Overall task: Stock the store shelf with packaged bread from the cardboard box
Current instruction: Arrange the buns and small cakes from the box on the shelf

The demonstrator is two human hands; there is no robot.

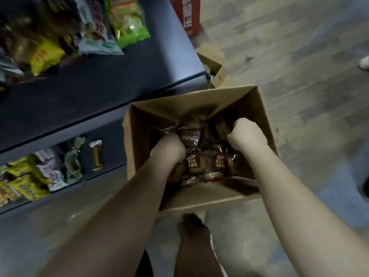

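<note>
Bread (pixel 219 163) in shiny brown wrappers lies heaped on the bottom of the box (pixel 199 197), which stands open on the floor (pixel 299 76) just beside the end of the shelf (pixel 79 92). We have both hands down inside it: our left hand (pixel 168 147) at the heap's left side, fingers clenched into the bread and grasping a pack, our right hand (pixel 247 134) toward the box's far right corner, fingers curled tight round a dark pack. Snack bags (pixel 127 23) lie on the shelf's boards, well apart from the box.
</note>
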